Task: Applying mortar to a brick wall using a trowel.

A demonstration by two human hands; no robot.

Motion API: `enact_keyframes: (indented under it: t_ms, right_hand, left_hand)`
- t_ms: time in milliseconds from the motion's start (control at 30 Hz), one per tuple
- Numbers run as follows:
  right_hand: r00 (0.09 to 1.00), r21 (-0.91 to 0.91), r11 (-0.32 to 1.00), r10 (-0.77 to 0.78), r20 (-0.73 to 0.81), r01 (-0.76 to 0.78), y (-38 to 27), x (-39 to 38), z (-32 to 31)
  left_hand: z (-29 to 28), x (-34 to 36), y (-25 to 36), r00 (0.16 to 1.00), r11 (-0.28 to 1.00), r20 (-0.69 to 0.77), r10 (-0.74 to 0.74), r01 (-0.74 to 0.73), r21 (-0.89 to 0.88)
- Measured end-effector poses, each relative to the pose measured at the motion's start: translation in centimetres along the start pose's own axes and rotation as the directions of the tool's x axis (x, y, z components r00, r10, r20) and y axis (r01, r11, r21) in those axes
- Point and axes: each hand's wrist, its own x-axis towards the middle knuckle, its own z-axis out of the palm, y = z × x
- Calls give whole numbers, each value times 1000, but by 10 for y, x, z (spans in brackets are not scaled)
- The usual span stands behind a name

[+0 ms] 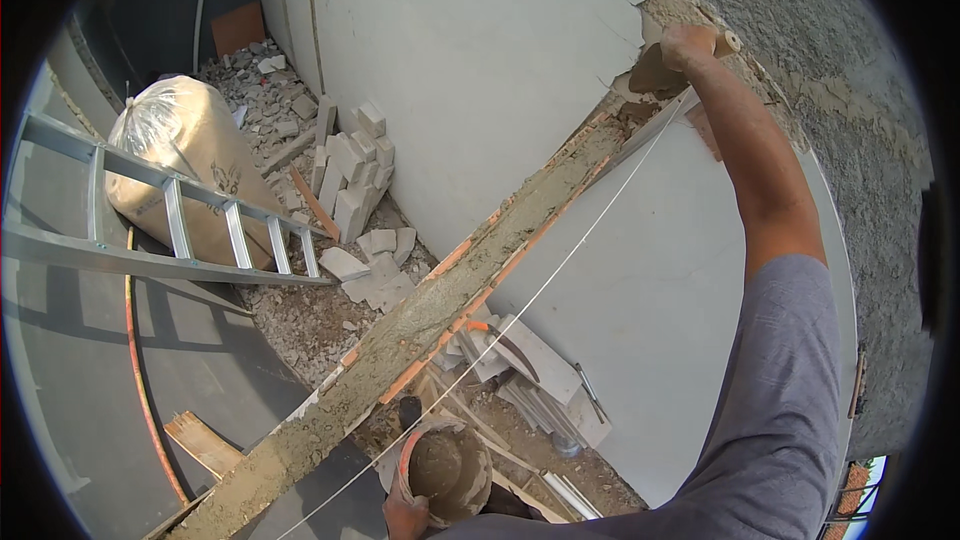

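My right hand point(690, 46) has its fingers wrapped round the trowel point(655, 75) at the mortar bed's point(420, 315) far end, my left hand point(406, 514) grips the bucket point(476, 470), and I'd press evenly, clear of the string point(573, 241).

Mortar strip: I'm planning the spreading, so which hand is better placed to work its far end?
Probably the right hand: it grips the trowel at that end of the mortar strip. The left hand holds the bucket, well away.
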Motion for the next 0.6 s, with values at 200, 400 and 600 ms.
enact_keyframes:
  t_ms: [200,400,600]
  right_hand:
    - [971,21,998,59,-233,-55,78,-52,-91]
    - [988,672,733,152,-8,-107,162,-246,-99]
    - [854,928,371,-474,216,-29,83,-429,-27]
  left_hand:
    - [9,13,-22,996,993,-15,84,-83,80]
    - [14,11,-60,983,976,39,179,-182,121]
    - [11,3,-37,978,974,-16,210,-208,85]
